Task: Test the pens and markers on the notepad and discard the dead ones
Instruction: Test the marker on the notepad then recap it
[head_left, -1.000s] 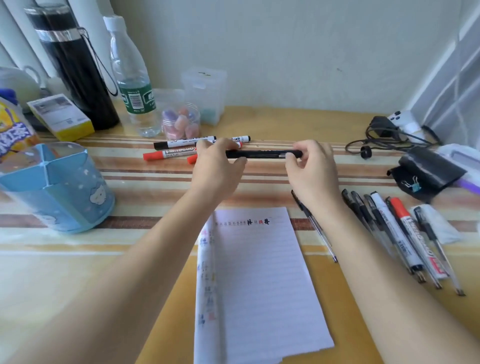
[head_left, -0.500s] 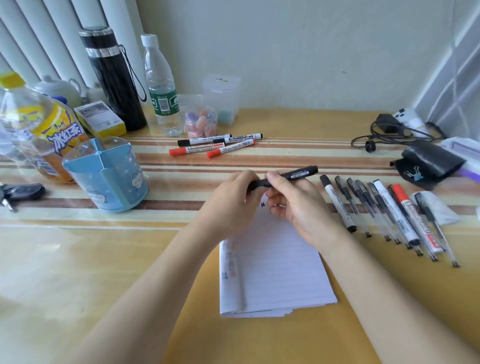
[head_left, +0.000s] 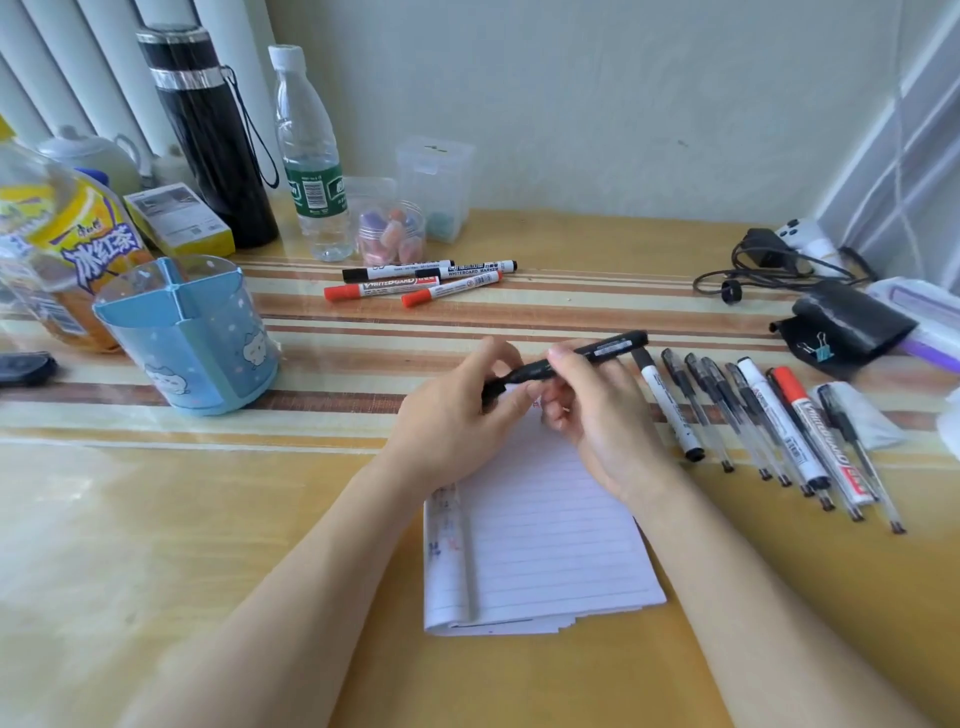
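A black marker (head_left: 602, 351) is held tilted above the top of the lined notepad (head_left: 545, 545). My right hand (head_left: 597, 415) grips its barrel, and my left hand (head_left: 457, 410) pinches its lower left end, where the cap sits. Whether the cap is on or off is hidden by my fingers. The notepad lies in the middle of the desk with coloured scribbles down its left margin. A row of several pens and markers (head_left: 769, 426) lies to the right of the pad. Further back lie several whiteboard markers (head_left: 421, 283), red and black.
A blue pen holder (head_left: 192, 338) stands at the left, with an iced tea bottle (head_left: 62, 249) behind it. A black flask (head_left: 213, 140), a water bottle (head_left: 311, 156) and small clear boxes line the back. A black pouch (head_left: 841, 327) and cables (head_left: 753, 265) lie at the right.
Both hands brought the black marker from the far group of whiteboard markers back over the top of the notepad. It now tilts, with my left hand at its lower end.
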